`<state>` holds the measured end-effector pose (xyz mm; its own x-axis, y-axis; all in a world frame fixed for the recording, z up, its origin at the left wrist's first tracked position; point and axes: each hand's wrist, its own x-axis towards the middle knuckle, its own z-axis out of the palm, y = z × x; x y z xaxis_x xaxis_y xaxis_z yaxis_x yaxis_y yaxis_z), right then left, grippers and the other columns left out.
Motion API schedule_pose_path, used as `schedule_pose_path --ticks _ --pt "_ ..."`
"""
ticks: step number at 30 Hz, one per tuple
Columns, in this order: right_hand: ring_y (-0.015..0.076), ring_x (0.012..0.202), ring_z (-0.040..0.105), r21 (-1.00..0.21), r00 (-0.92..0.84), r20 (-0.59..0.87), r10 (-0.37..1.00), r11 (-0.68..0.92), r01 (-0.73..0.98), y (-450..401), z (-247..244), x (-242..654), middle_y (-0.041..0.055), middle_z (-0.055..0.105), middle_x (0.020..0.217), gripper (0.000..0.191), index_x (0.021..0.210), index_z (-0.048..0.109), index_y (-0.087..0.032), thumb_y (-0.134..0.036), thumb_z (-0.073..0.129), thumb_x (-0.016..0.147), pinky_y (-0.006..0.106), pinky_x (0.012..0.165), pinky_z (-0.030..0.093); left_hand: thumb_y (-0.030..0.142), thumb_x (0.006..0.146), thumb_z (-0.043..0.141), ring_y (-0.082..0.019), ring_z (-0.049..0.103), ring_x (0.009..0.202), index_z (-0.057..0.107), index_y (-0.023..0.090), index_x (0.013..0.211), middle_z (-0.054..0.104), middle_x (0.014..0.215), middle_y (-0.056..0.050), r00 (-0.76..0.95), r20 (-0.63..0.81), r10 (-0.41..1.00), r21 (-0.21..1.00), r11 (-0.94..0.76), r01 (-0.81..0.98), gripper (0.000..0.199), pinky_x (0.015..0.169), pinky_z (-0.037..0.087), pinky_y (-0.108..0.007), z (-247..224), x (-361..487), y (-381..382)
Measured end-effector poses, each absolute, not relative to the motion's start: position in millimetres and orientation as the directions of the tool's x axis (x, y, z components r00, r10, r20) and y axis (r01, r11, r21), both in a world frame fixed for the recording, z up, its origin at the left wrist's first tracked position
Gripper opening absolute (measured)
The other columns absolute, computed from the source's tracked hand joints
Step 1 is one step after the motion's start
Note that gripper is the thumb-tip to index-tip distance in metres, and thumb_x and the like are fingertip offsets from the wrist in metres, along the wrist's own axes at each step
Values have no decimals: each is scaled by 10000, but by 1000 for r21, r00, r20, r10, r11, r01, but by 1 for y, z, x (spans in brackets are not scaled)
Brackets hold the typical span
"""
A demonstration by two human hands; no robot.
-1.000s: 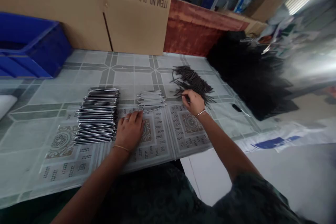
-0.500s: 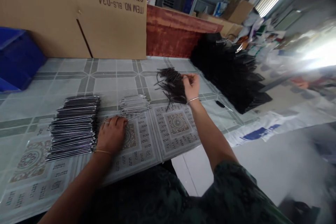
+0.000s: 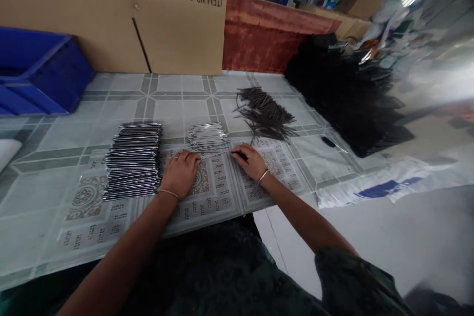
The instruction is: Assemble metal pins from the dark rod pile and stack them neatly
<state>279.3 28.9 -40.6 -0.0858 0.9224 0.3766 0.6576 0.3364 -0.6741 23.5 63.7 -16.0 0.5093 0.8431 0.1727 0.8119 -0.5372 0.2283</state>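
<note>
My left hand [image 3: 180, 173] rests on the patterned table cover, its fingers closed on the end of a thin metal rod [image 3: 214, 156] that points right. My right hand [image 3: 252, 163] faces it, thumb and fingers pinched around a small dark strip, mostly hidden, close to the rod's free end. Whether the two touch I cannot tell. Just behind lies a small pile of thin silver rods [image 3: 208, 137]. To the left of my left hand is a larger stack of dark, shiny rods [image 3: 133, 160]. Loose dark thin strips [image 3: 266, 113] are heaped beyond my right hand.
A blue bin [image 3: 48, 71] stands at the back left, beside an upright cardboard sheet [image 3: 181, 34]. A large black pile [image 3: 340, 89] covers the right back of the table. A small black-handled tool [image 3: 328, 141] lies near the right edge.
My right hand has come from the heap of dark strips back toward my left hand, with a strip pinched in it. My left hand keeps the rod. The camera view has shifted left.
</note>
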Motion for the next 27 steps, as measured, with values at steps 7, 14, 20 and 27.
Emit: schedule_pose_path --ticks 7,14,20,27 --pt "182 955 625 -725 -79 363 928 335 602 36 -39 277 54 687 968 155 1001 686 -216 -303 584 924 347 904 499 291 969 370 -288 570 984 645 181 1036 636 1053 -120 531 176 829 234 -559 795 304 873 476 -446 -19 23 65" --pt "179 957 630 -734 -87 347 934 328 594 36 -40 276 55 692 982 154 1012 684 -212 -286 587 918 339 906 498 290 973 369 -287 570 981 644 179 1033 635 1063 -116 544 171 821 228 -571 789 303 876 476 -446 -19 23 66" --pt "174 940 637 -733 -85 347 934 327 597 36 -40 276 55 696 974 150 1014 684 -199 -260 594 911 321 883 499 291 967 385 -296 571 1004 648 178 1050 634 1077 -119 539 170 825 213 -565 797 298 875 479 -450 -19 24 66" --pt "171 931 640 -718 -125 347 929 349 602 35 -37 276 48 699 953 146 1003 693 -206 -270 587 926 318 878 502 288 964 379 -302 575 1005 651 178 1048 633 1080 -129 559 159 813 174 -581 795 305 851 487 -460 -18 24 65"
